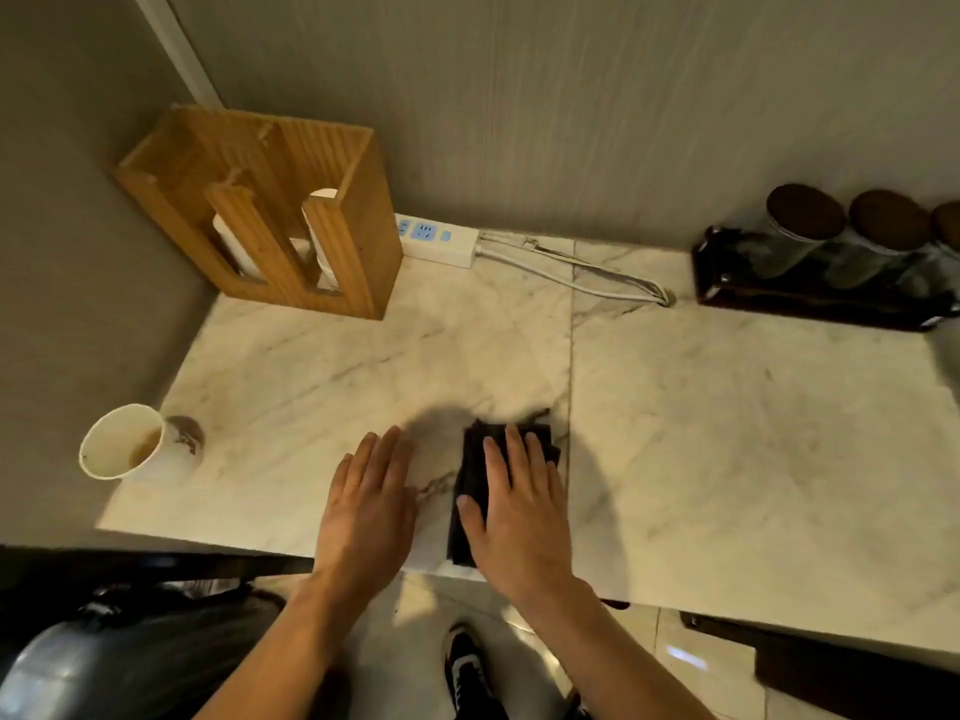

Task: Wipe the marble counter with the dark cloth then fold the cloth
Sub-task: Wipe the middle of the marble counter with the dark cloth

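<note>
You look to be late in the job: the cloth [475,480] already lies as a narrow, layered strip near the front edge of the counter [727,433], just left of the seam between the two marble slabs, so I judge the wiping finished or nearly so and the folding under way. The marble around it shows no obvious wet streaks or crumbs, though the dim light makes that hard to confirm. What seems left is at most one more fold, or a last press to flatten the strip; its far end is a little ragged, with a corner sticking out. Your right hand [519,517] lies flat on top of the cloth, fingers [514,459] straight and slightly spread, thumb out to the left on the fabric; it presses down and pinches nothing. Your left hand [366,506] rests palm down on bare marble just beside the cloth, fingers extended and close together, holding nothing and not touching the fabric. A paper cup [135,444] stands well apart at the counter's left edge.
</note>
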Motion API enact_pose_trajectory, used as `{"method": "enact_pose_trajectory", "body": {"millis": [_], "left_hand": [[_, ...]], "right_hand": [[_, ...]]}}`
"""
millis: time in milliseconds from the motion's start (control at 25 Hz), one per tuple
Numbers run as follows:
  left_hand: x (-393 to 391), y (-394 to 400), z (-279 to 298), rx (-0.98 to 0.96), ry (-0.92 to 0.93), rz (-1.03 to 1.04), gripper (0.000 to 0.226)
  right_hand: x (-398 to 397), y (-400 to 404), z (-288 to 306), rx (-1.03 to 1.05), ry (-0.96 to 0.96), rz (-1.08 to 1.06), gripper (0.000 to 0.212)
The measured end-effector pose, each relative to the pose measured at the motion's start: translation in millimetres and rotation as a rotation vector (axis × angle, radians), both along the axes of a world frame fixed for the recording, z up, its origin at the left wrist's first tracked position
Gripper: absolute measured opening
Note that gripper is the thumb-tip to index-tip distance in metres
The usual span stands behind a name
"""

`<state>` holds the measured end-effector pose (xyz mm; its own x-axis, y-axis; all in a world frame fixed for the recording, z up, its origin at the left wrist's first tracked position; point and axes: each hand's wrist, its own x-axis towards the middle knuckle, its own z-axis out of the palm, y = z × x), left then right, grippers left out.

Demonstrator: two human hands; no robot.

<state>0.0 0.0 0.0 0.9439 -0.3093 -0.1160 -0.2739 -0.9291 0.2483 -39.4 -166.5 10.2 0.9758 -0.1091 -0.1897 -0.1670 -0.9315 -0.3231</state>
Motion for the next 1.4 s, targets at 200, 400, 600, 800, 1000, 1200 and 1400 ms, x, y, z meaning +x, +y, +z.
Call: {"method": "enact_pose_trajectory", "body": {"millis": [200,400,600,800,1000,1200,1400], "left_hand": [[3.1,-1.0,-5.8,0.004,-0.041,-0.002,0.055],[-8.1,-19.2,-1.8,0.016,-0.064,-0.033,0.052],[-22.3,-48.2,-2.0,0.028,-0.049,-0.063,0.055],[-29.8,-80.1,-9.0,0.062,-0.033,-0.119,0.057],[-30.5,-111.0,-16.4,0.028,-0.017,-0.112,0.06],[-22.8,-142.2,-22.2,0.001,-0.009,-0.109,0.06],[-19.7,-151.7,-29.6,0.035,-0.02,-0.11,0.059]], "right_hand": [[5.9,24.8,-20.4,-0.066,-0.051,-0.107,0.073],[-7.1,8.4,-30.1,-0.135,-0.072,-0.039,0.07],[-33.5,-32.0,-33.4,-0.145,-0.06,0.068,0.065],[-59.4,-88.5,-34.0,-0.156,-0.056,0.186,0.061],[-73.5,-137.8,-35.0,-0.178,-0.052,0.284,0.058],[-65.3,-170.1,-32.6,-0.179,-0.045,0.363,0.059],[-38.4,-191.4,-33.6,-0.199,-0.045,0.367,0.059]]}}
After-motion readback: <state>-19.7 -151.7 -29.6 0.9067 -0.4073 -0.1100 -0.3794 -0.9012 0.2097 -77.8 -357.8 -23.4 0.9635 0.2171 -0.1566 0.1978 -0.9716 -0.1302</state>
